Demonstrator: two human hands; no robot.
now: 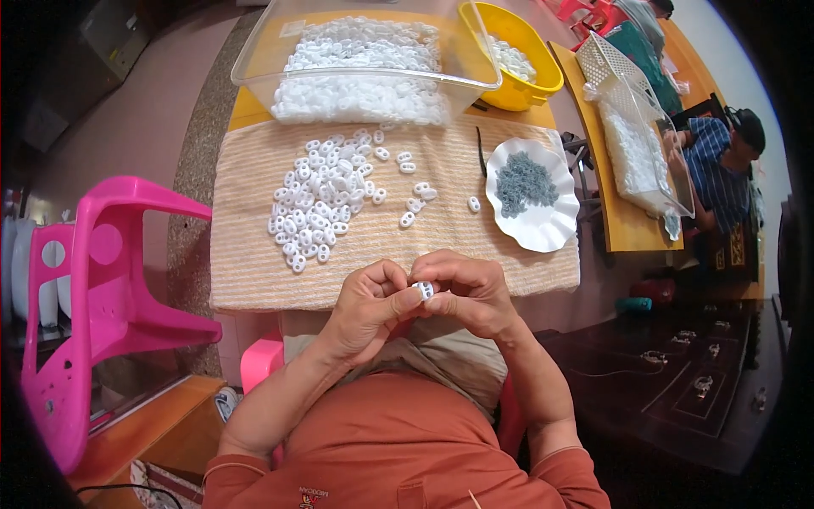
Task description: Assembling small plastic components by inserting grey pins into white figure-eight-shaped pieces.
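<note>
Just off the table's near edge, my left hand and my right hand meet, both closed with thumbs and fingertips pinching one small white oval plastic piece. Dark holes show in its face. Beyond my left hand lies a heap of similar white pieces on the striped cloth. A few loose ones lie between the heap and a white scalloped plate. Small grey-blue parts are piled on that plate, ahead of my right hand. Whether a grey part is between my fingers, I cannot tell.
At the table's far side stand a clear plastic bin of white pieces and a yellow basin. A pink plastic chair is on the left. To the right, a person in a striped shirt sits at another table with a clear bin.
</note>
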